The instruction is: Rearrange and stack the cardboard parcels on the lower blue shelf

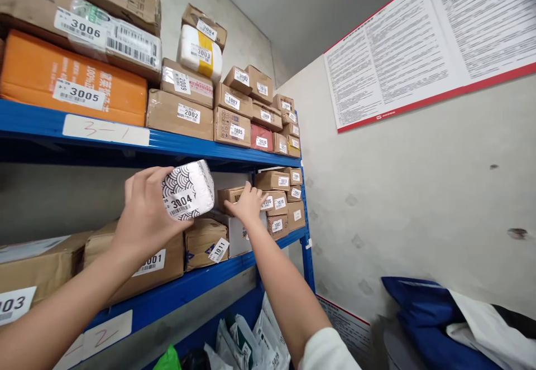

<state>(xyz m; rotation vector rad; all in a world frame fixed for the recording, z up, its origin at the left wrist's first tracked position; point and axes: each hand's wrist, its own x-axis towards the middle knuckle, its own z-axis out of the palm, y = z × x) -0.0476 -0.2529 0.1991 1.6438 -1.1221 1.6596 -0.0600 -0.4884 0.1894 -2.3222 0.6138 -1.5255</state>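
My left hand (144, 214) grips a white parcel with a black wave pattern (190, 188), labelled 3004, and holds it up in front of the middle shelf. My right hand (248, 203) reaches further along that shelf and rests on a small brown cardboard box (229, 194), fingers spread over its front. Below the patterned parcel sit brown boxes labelled 1011 (205, 241) and one ending in 001 (154, 267).
A blue metal rack (188, 145) holds numbered parcels on two shelves, the upper one marked 3-1. A large red-bordered notice (419, 46) hangs on the right wall. Plastic mailer bags (251, 342) lie under the rack. Blue and white sacks (439, 325) sit at lower right.
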